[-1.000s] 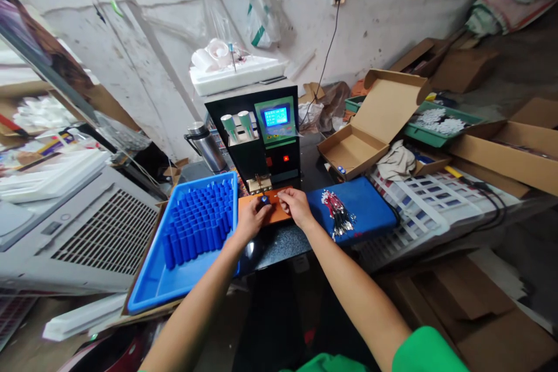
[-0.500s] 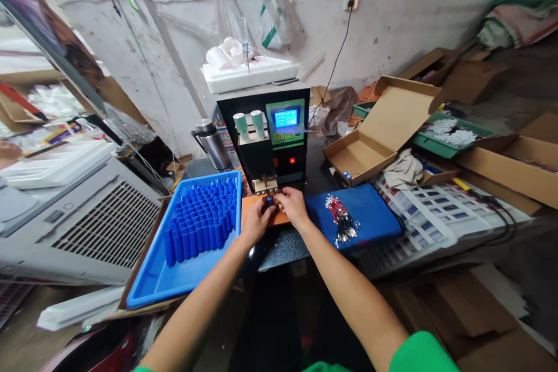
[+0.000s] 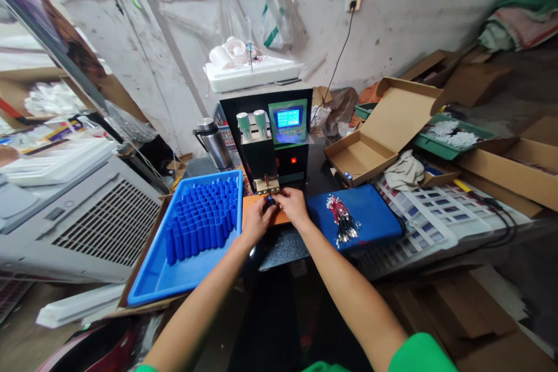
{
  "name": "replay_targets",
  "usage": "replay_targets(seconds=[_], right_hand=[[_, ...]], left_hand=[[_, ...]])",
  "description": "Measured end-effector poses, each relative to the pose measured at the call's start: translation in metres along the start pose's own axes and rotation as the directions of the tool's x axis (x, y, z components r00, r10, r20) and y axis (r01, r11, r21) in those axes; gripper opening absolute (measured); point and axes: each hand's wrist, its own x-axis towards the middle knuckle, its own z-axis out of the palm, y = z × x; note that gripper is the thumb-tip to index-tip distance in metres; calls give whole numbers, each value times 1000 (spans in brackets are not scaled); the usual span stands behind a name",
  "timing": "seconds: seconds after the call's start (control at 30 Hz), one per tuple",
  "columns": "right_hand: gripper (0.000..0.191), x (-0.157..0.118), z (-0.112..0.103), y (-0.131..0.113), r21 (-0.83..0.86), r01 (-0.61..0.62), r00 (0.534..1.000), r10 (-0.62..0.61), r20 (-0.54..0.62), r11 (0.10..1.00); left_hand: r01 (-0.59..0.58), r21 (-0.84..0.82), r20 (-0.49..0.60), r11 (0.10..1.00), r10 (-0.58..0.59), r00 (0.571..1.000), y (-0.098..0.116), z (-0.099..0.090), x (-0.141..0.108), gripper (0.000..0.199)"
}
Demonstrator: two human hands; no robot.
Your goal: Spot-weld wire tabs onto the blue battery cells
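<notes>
Head view: left hand (image 3: 256,220) fingers clamped on small dark-blue cylinder (image 3: 271,200), just in front of black box-shaped machine (image 3: 264,154), above flat orange block (image 3: 279,218). Right hand (image 3: 292,206) fingertips at cylinder — can't tell whether gripping. Blue plastic tray (image 3: 174,282) of upright blue tubes (image 3: 200,218) left; red-and-black wire bundle (image 3: 342,221) right — on flat blue pad (image 3: 377,215).

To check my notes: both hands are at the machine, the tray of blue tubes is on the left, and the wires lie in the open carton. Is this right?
No: in the head view the wires lie on the pad, not in the carton. The rest holds: left hand and right hand are at the machine, the tray of blue tubes on the left.
</notes>
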Motion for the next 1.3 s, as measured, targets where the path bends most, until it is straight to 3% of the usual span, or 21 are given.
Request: replay_targets(seconds=[0.47, 1.3], right_hand=[[27, -4, -4, -8, -49, 67, 997, -68, -20, 997], [26, -3, -2, -7, -167, 80, 995, -88, -45, 983]], left_hand=[[-1, 25, -6, 1000, 1, 1000, 3, 0, -1, 21], [-8, 7, -18, 1000, 8, 1000, 7, 1, -2, 20]])
